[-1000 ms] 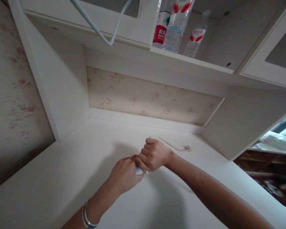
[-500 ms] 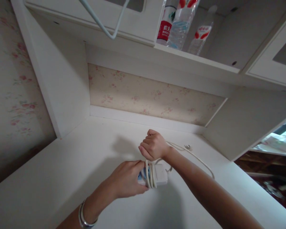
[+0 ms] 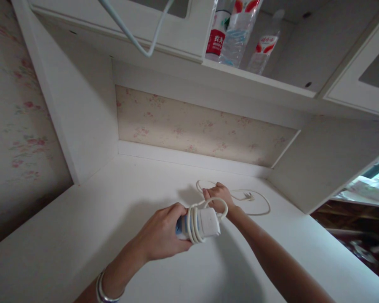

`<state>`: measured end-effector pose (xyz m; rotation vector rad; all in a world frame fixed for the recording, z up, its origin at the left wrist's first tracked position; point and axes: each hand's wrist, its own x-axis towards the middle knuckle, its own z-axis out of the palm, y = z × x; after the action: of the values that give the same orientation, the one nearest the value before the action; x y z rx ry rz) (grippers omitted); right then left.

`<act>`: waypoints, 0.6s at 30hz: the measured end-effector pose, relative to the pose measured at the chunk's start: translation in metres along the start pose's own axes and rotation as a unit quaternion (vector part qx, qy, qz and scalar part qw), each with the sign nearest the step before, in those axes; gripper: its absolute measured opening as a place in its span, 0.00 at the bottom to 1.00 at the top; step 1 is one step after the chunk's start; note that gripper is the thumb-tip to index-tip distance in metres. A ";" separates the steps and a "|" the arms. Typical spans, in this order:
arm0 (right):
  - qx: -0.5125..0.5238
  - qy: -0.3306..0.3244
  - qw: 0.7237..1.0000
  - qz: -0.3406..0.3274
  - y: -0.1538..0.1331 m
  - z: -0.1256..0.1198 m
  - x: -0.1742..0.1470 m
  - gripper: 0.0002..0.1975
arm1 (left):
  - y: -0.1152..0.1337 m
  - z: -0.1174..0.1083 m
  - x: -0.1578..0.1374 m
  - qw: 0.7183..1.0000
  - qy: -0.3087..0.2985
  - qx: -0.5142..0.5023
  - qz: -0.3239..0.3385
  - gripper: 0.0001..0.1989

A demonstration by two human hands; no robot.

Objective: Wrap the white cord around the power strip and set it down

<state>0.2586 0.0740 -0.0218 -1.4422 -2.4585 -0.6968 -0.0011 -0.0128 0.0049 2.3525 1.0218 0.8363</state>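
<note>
My left hand [image 3: 162,231], with a silver bangle at the wrist, is closed round one end of a white and blue power strip [image 3: 209,222], which is held above the white desktop. Several turns of cream cord [image 3: 194,224] are wound about its middle. A loop of that cord arches from the strip's far end in front of my right hand [image 3: 219,197]. Farther back, my right hand is closed on the cord, its fingertips partly hidden. Loose cord runs over the desktop beyond it, ending in a plug [image 3: 249,196] to the right.
White desktop [image 3: 139,181] lies beneath, with a panel [image 3: 91,126] at left and another [image 3: 341,155] at right. Overhead, a cabinet shelf [image 3: 265,82] holds plastic bottles [image 3: 240,33]. A pale blue bent rod or tube [image 3: 126,25] hangs at the top left.
My right hand has moved from above the power strip to behind it, to the right and lower. The strip has tilted and shifted slightly left. The loose cord now lies in a different curve.
</note>
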 end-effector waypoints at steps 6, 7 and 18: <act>-0.003 -0.014 0.999 0.040 0.004 0.012 -0.015 0.26 | 0.001 0.003 0.000 1.000 -0.010 -0.004 -0.003 0.21; -0.010 -0.012 0.999 0.047 0.005 0.012 -0.014 0.26 | 0.001 0.004 0.000 1.000 -0.014 0.001 -0.002 0.22; -0.069 0.099 0.992 0.049 0.027 -0.015 0.024 0.25 | -0.007 0.022 -0.001 0.972 -0.043 0.158 0.166 0.25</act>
<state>0.2689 0.0962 0.0090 -1.4522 -2.2128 -0.9545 0.0097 -0.0126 -0.0157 2.8598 0.7834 0.7199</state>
